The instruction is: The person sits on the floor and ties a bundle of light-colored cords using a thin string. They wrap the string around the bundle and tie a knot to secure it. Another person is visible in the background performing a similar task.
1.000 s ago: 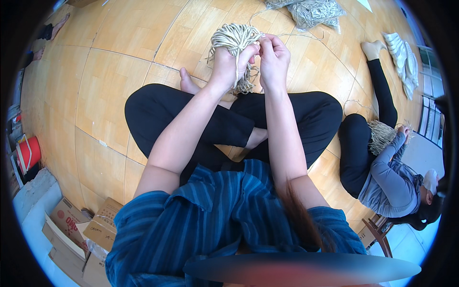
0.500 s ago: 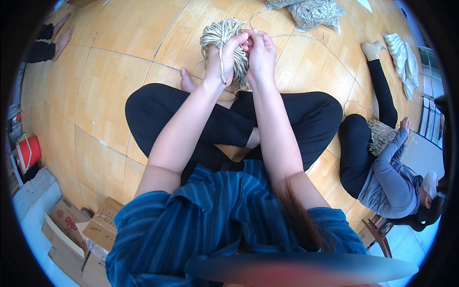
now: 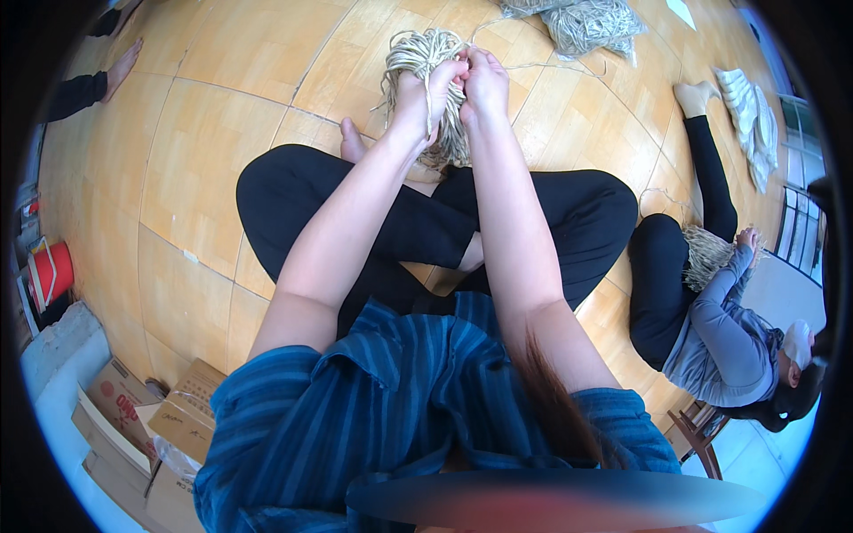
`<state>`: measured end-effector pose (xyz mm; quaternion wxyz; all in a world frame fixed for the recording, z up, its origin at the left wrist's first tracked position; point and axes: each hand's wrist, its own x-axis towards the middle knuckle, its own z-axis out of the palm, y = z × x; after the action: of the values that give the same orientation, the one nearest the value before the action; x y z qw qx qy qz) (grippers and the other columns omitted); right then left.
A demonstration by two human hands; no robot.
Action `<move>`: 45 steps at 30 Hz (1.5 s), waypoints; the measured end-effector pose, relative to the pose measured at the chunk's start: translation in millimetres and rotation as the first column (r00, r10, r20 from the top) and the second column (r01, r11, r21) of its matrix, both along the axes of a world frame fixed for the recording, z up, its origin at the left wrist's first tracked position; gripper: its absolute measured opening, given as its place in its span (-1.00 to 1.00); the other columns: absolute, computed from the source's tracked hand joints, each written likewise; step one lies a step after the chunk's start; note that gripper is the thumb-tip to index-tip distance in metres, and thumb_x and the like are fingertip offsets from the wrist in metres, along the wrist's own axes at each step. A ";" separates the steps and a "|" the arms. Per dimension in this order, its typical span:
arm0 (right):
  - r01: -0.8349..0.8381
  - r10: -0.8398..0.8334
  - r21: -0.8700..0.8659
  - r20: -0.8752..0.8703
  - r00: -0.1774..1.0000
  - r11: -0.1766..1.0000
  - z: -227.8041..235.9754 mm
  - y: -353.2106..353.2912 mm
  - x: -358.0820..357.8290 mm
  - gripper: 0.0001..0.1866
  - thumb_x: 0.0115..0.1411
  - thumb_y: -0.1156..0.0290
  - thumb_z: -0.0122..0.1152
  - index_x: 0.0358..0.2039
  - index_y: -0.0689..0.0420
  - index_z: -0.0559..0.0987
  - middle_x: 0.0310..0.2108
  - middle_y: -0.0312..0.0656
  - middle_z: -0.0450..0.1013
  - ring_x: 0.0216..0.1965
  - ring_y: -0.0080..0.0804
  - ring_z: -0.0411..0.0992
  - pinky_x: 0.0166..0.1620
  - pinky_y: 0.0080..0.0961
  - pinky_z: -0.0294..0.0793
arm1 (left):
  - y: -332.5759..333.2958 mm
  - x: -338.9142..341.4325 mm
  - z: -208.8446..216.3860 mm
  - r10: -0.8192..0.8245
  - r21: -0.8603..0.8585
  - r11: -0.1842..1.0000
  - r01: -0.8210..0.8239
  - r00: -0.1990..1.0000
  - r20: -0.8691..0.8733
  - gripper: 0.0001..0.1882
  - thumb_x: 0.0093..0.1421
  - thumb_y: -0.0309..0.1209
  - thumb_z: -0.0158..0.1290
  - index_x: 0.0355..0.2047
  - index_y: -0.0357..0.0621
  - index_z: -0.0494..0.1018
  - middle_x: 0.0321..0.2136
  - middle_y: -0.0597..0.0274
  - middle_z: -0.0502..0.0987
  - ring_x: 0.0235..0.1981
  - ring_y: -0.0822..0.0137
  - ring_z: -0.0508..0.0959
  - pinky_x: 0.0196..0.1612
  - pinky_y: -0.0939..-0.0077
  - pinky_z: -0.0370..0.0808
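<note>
A thick bundle of looped beige cord (image 3: 416,55) is held out past my crossed legs. My left hand (image 3: 425,99) is closed around its middle, with loops bulging above the hand and strands hanging below. A loose cord end drops across the back of that hand. My right hand (image 3: 487,87) is beside it, thumb and fingers pinched together at the bundle's right side. The fingertips of both hands meet there. A thin cord (image 3: 551,65) runs from near the right fingers across the floor; what exactly the pinch holds is too small to see.
Clear plastic bags of similar cord (image 3: 595,28) lie at the far right. Another person (image 3: 724,302) sits at right, handling a cord bundle (image 3: 708,253). A white bundle (image 3: 748,124) lies beyond. Cardboard boxes (image 3: 187,409) and a red container (image 3: 51,273) stand left; someone's foot (image 3: 123,69) is far left.
Both hands and the bundle appear slightly shifted, the left hand a little to the right. The right fingers remain pinched beside the left thumb. The foot at far left has moved.
</note>
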<state>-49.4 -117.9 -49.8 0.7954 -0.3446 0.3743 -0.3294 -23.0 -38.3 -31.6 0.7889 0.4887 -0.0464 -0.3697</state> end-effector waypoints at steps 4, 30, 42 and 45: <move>-0.003 0.002 -0.015 -0.023 1.000 1.000 -6.8 -3.7 1.1 -0.78 0.28 0.43 -0.01 -0.51 0.19 0.41 -0.70 -0.33 0.26 -0.76 -0.61 0.21 -0.72 -0.67 0.22 | -0.2 -0.4 -4.0 0.004 0.010 1.000 -0.004 1.000 -0.001 -0.88 0.05 -0.43 0.12 -0.49 -0.23 0.47 -0.55 0.31 0.47 -0.50 0.50 0.43 -0.37 0.65 0.36; -0.692 0.682 -0.236 -0.137 0.718 0.682 75.5 22.0 -92.0 -0.80 0.29 0.33 -0.02 -0.45 0.13 0.40 -0.64 -0.45 0.21 -0.64 -0.75 0.08 -0.56 -0.76 0.01 | 23.8 22.0 36.1 -0.344 -0.273 0.926 0.260 0.879 -0.330 -0.75 0.24 -0.41 -0.04 -0.59 -0.09 0.26 -0.48 0.28 0.42 -0.47 0.46 0.45 -0.37 0.56 0.49; -0.622 0.476 0.157 0.510 0.716 0.767 95.8 31.5 -109.6 -0.73 0.27 0.32 -0.10 -0.59 0.04 0.24 -0.73 -0.47 0.09 -0.73 -0.72 -0.02 -0.64 -0.73 -0.03 | 23.2 4.3 56.8 -0.614 -0.648 0.708 0.281 0.699 -0.367 -0.78 0.31 -0.41 -0.17 -0.53 -0.07 0.24 -0.56 0.41 0.29 -0.53 0.56 0.33 -0.32 0.61 0.39; -0.577 0.266 0.264 0.691 0.672 0.773 98.3 33.5 -109.7 -0.73 0.29 0.32 -0.13 -0.57 0.06 0.26 -0.72 -0.46 0.11 -0.74 -0.71 0.00 -0.65 -0.71 -0.01 | 20.9 -7.0 62.6 -0.578 -0.712 0.683 0.162 0.716 -0.391 -0.77 0.30 -0.40 -0.17 -0.54 -0.07 0.24 -0.57 0.42 0.28 -0.50 0.56 0.32 -0.30 0.63 0.38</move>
<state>-159.1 -84.4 48.5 0.9853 -0.0968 0.0664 -0.1245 -30.0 -17.4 31.0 0.7802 0.0326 -0.0245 -0.6242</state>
